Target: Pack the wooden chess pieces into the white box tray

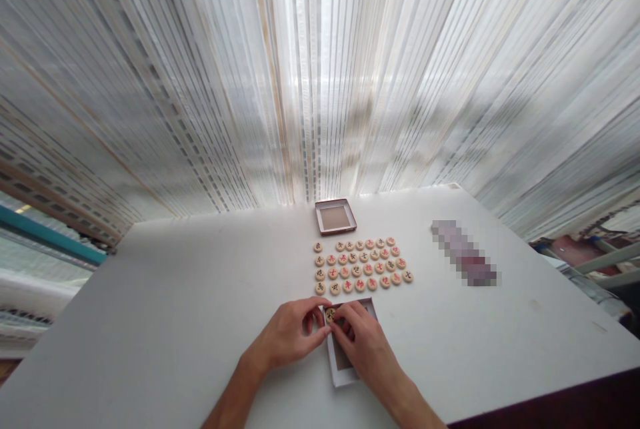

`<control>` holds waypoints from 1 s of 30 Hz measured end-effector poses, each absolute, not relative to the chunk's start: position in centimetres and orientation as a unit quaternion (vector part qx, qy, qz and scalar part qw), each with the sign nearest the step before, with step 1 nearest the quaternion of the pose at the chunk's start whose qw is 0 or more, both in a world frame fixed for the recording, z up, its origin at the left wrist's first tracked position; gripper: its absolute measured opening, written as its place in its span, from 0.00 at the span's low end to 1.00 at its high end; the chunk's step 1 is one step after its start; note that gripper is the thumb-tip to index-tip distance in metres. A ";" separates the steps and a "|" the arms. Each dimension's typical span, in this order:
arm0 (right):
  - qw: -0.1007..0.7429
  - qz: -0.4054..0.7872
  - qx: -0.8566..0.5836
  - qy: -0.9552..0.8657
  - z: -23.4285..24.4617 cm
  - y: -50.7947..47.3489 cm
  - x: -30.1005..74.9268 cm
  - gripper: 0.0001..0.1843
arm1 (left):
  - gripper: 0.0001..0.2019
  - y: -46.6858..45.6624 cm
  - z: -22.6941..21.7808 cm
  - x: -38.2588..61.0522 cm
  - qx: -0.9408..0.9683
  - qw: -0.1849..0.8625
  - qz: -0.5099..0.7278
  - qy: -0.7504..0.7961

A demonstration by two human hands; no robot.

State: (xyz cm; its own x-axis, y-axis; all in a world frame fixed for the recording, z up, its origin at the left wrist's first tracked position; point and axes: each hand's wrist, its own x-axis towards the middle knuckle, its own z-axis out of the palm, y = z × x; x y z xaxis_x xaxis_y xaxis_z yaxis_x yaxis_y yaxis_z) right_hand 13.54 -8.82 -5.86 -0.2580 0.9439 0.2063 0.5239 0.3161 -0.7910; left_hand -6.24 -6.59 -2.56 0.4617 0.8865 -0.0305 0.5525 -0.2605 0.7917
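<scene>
Sheer striped curtains [320, 69] are hanging across the whole bkgd, w/ a white table [175, 295] running out in front of them.

Head view: both forearms are coming in from the bottom edge. The left hand [290, 332] and right hand [363, 342] are meeting fingertip to fingertip at one round wooden disc [330, 314], which is sitting at the far left corner of a shallow white box [345, 381]. Fingers of both hands are curling in tight and touching the disc from either side; can't tell which hand is actually gripping it. The right hand is lying over most of the box. Just beyond, approx four rows of like discs [364, 267] w/ red and black characters are lying flat. Past them, a reddish-rimmed square tray [335, 217] is sitting near the curtains.
</scene>
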 end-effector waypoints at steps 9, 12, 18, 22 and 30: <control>0.345 0.297 -0.504 -0.734 -5.8 -8.9 13.4 0.07 | 0.17 -6.6 -2.6 -6.2 0.766 0.380 0.218 0.471; 0.346 0.296 -0.504 -0.735 -5.9 -8.8 13.4 0.06 | 0.17 -6.6 -2.5 -6.2 0.765 0.380 0.218 0.472; 0.350 0.284 -0.506 -0.735 -5.8 -8.8 13.2 0.06 | 0.17 -6.6 -2.4 -6.2 0.764 0.382 0.218 0.472; 0.352 0.279 -0.506 -0.736 -5.8 -8.8 13.2 0.05 | 0.18 -6.6 -2.5 -6.2 0.765 0.380 0.222 0.471; 0.356 0.280 -0.500 -0.738 -6.1 -8.8 13.3 0.05 | 0.18 -6.6 -2.7 -6.2 0.767 0.380 0.220 0.469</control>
